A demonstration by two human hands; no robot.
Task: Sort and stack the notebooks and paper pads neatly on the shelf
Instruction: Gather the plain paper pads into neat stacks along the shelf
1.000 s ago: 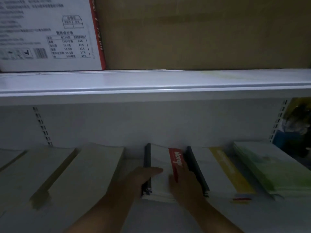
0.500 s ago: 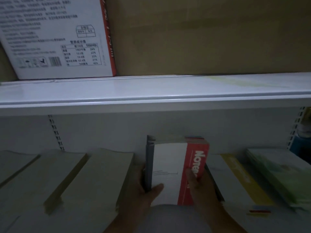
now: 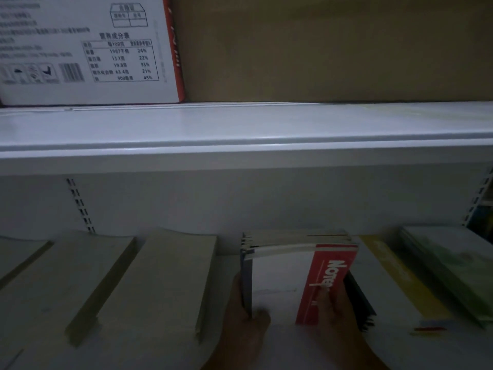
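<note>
Dimly, in poor light, we held the stack of notebooks (image 3: 280,276) between both hands in front of the lower shelf (image 3: 306,348). It was tipped up so that the top cover faced us and the far edges of the books fanned slightly. That cover was white with a red band (image 3: 324,279) down its right side, lettered in white, and a dark spine (image 3: 246,281) ran along the left.

Our left hand (image 3: 245,324) gripped the spine side, with the thumb laid on the cover's near left corner and the fingers curled out of sight behind. Our right hand (image 3: 336,308) gripped the other edge, its thumb pressed on the red band. We could not tell whether the stack's near edge touched the shelf.

The stack sat between a beige pad (image 3: 165,279) on its left and a yellow-banded pad (image 3: 394,287) on its right. A dark-edged notebook (image 3: 362,305) lay just under our right hand. Another beige pad (image 3: 66,279) lay further left and a green pad (image 3: 453,265) further right.

Above ran the white upper shelf (image 3: 240,129), carrying a white printed carton (image 3: 88,49) beside a brown cardboard box (image 3: 333,49).
</note>
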